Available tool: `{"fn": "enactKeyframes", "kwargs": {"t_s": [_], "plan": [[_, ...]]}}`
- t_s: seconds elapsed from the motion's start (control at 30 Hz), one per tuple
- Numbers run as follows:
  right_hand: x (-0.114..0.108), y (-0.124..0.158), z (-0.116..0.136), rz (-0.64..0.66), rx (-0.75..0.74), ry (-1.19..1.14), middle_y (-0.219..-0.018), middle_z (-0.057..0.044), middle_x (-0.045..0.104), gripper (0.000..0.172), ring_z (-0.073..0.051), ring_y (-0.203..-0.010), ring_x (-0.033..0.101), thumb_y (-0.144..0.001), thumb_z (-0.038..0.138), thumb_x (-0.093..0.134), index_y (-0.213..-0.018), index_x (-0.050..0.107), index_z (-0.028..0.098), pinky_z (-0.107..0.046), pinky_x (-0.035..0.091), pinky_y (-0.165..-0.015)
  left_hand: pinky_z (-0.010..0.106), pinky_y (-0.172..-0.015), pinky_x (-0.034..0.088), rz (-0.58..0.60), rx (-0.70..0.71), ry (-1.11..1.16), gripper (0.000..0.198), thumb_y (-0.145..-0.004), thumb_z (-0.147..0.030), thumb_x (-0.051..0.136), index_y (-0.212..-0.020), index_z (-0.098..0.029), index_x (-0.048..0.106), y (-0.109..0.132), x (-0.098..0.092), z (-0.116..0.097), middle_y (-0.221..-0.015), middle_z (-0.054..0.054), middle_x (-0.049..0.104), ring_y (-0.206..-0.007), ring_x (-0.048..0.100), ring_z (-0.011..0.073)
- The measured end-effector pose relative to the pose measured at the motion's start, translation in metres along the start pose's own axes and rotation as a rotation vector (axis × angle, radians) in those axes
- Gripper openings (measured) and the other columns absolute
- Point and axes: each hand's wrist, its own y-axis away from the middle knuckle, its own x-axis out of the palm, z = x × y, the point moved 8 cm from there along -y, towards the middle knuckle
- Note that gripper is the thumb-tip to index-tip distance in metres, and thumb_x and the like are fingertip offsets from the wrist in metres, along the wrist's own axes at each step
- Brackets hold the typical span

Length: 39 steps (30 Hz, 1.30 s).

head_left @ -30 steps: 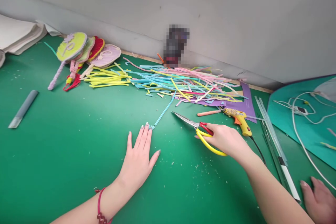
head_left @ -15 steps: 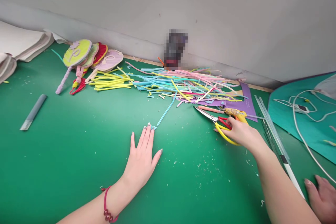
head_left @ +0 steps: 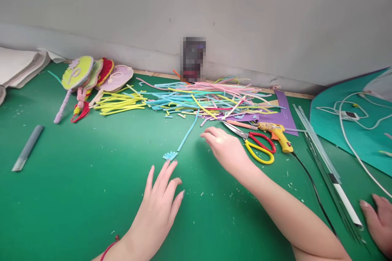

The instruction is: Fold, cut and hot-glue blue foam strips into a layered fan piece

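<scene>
Head view: blue snippets (head_left: pixel 170 155) (short, fanned) by left hand (head_left: pixel 156 208), fingers (head_left: pixel 149 179) spread, empty; right hand (head_left: pixel 227 150) apparently empty.

Bright, soft light spreads over my green table (head_left: pixel 76 200), leaving faint shadows; my right hand (head_left: pixel 226 150) gleams pale at the knuckles, slightly blurred, the picture stretches towards the edges, and a far dark patch (head_left: pixel 193 59) is pixelated

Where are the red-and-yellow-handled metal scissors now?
Head view, right of centre: the scissors lie on the green tabletop, between the wearer's right hand and yellow glue gun.
</scene>
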Motion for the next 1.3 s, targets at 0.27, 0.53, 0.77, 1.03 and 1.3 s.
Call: {"fn": "enactKeyframes", "kwargs": {"t_s": [0.27, 0.53, 0.77, 1.03, 1.3], "plan": [[0.03, -0.032, 0.032, -0.162, -0.172, 0.052, -0.13, -0.011, 0.057, 0.039, -0.02, -0.091, 0.059, -0.083, -0.004, 0.044, -0.111, 0.061, 0.018, -0.028, 0.05, -0.066, 0.044, -0.109, 0.037, -0.027, 0.051, 0.141, 0.019, -0.095, -0.018, 0.04, -0.082, -0.018, 0.054, -0.039, -0.02, 0.046, -0.095, 0.003, 0.062, -0.098, 0.061, 0.015], [0.031, -0.027, 0.042, -0.311, -0.34, 0.135, -0.117, -0.006, 0.066, 0.025, -0.017, -0.08, 0.055, -0.091, 0.004, 0.042, -0.089, 0.063, 0.017, -0.027, 0.044, -0.062, 0.043, -0.105, 0.04, -0.17, 0.013, 0.083, 0.014, -0.093, -0.026, 0.051, -0.087, -0.018, 0.061, -0.047, -0.008, 0.092, -0.09, 0.004, 0.063, -0.089, 0.062, 0.0163], [0.028, -0.025, 0.042, -0.39, -0.291, 0.15, -0.128, -0.006, 0.061, 0.03, -0.015, -0.076, 0.053, -0.091, 0.002, 0.037, -0.083, 0.061, 0.018, -0.026, 0.038, -0.057, 0.047, -0.11, 0.033, -0.139, 0.163, 0.053, 0.017, -0.093, -0.029, 0.051, -0.092, -0.017, 0.062, -0.043, -0.01, 0.082, -0.092, 0.005, 0.064, -0.097, 0.062, 0.018], [0.026, -0.025, 0.044, -0.335, -0.307, 0.149, -0.133, -0.008, 0.058, 0.03, -0.016, -0.078, 0.055, -0.09, 0.002, 0.037, -0.085, 0.061, 0.019, -0.027, 0.039, -0.054, 0.051, -0.112, 0.031, -0.133, 0.235, 0.01, 0.014, -0.093, -0.026, 0.051, -0.09, -0.018, 0.062, -0.045, -0.007, 0.073, -0.091, 0.004, 0.065, -0.099, 0.063, 0.0189], [0.021, -0.023, 0.048, -0.343, -0.32, 0.077, -0.143, 0.001, 0.048, 0.031, -0.014, -0.068, 0.05, -0.089, 0.0, 0.036, -0.088, 0.059, 0.02, -0.027, 0.039, -0.053, 0.051, -0.112, 0.032, -0.166, 0.203, -0.005, 0.016, -0.093, -0.022, 0.048, -0.085, -0.019, 0.062, -0.054, -0.004, 0.071, -0.088, 0.003, 0.065, -0.098, 0.064, 0.0181]]}}
